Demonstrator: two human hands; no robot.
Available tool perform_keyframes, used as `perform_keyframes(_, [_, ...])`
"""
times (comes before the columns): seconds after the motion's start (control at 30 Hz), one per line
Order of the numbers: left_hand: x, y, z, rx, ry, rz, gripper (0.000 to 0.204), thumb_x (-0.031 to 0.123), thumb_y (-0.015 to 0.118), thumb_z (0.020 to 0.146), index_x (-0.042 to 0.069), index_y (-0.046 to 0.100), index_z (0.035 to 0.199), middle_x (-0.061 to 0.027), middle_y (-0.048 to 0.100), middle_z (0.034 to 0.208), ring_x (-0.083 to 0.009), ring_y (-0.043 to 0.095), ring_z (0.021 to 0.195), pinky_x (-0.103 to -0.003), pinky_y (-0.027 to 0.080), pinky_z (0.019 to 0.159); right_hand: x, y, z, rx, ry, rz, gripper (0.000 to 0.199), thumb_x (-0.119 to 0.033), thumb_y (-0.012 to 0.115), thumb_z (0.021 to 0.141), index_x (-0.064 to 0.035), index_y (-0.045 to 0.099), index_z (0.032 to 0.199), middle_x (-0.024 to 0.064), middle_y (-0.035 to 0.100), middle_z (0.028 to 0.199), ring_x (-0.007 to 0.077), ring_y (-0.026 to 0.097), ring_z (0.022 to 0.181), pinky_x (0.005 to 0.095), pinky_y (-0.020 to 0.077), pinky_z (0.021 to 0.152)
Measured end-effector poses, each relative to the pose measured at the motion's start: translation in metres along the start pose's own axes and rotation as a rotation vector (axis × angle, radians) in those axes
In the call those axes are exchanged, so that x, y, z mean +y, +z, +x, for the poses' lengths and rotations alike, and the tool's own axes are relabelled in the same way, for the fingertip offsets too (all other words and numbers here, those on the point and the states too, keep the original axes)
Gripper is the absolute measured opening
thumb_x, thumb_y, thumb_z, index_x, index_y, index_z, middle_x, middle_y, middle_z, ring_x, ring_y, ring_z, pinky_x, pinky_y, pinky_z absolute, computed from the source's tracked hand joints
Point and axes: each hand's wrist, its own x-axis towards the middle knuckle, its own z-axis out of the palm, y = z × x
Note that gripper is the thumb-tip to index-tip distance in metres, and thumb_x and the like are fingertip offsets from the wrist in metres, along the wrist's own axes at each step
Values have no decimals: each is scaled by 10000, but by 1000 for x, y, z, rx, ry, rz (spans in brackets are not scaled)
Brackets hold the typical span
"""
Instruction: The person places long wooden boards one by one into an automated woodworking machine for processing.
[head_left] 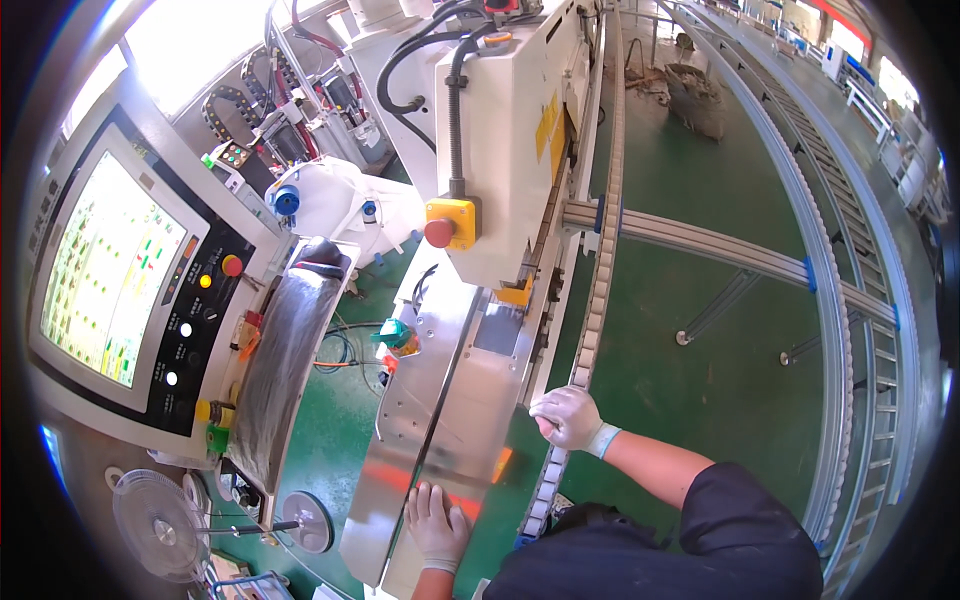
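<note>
- Nearest, the person's left hand, in a thin pale glove, lies flat on the shiny steel cover plate, fingers stretched out and slightly spread, pressing on the metal rather than gripping it.
- The right hand, gloved the same way, sits at the plate's right edge where it meets the white plastic link chain; the fingers curl together into a loose fist, though I cannot tell whether they close on anything.
- That plate is smooth and mirror-like, with an orange-red reflection near the left hand, and runs lengthwise away from the person.
- To the left, a curved sheet of brushed grey metal slopes up beside the plate.
- Further left stands a grey control panel with a bright rectangular screen and a column of round buttons in red, yellow and white.
- Beyond the plate, a white machine housing carries a yellow box with a red mushroom button and a yellow rectangular label on its side.
- Farthest off, the floor is glossy green, crossed by aluminium rails and a long roller conveyor.
</note>
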Motion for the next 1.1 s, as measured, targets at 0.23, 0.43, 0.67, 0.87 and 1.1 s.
perform_keyframes(0.23, [-3,-2,-4,10,7,-20,529,307,613,901,49,609,1363,-200,568,1483,-448,491,1399,-594,360,1173,-2,5,-5,-12,2,-40,86,-141,704,824,-127,745,899,41,776,985,277,727,919,433,555,804])
perform_keyframes(0.43, [-3,-2,-7,61,11,-40,499,314,615,921,50,634,1344,-197,579,1480,-435,481,1415,-573,353,1193,-8,6,-6,-107,41,-153,97,-181,673,851,-116,738,883,55,763,962,302,717,932,450,548,848])
perform_keyframes(0.67, [11,11,-47,56,-172,64,642,392,639,939,31,541,1462,-211,504,1563,-447,428,1462,-572,273,1252,-9,11,1,-385,126,-265,149,-266,617,879,-140,696,868,83,729,1009,321,674,1049,476,518,932])
perform_keyframes(0.87, [67,6,-121,-46,-264,126,824,513,625,951,0,422,1563,-213,399,1653,-461,334,1529,-594,199,1279,0,7,-4,-286,111,-224,179,-273,603,911,-149,731,897,79,743,998,314,695,1023,480,530,928])
perform_keyframes(1.1, [116,77,-213,-130,-765,-275,650,292,626,956,-20,510,1515,-282,558,1495,-453,496,1417,-524,355,1215,18,-12,-11,-304,-23,-102,140,-284,642,887,-163,704,853,40,729,930,285,701,953,465,524,861])
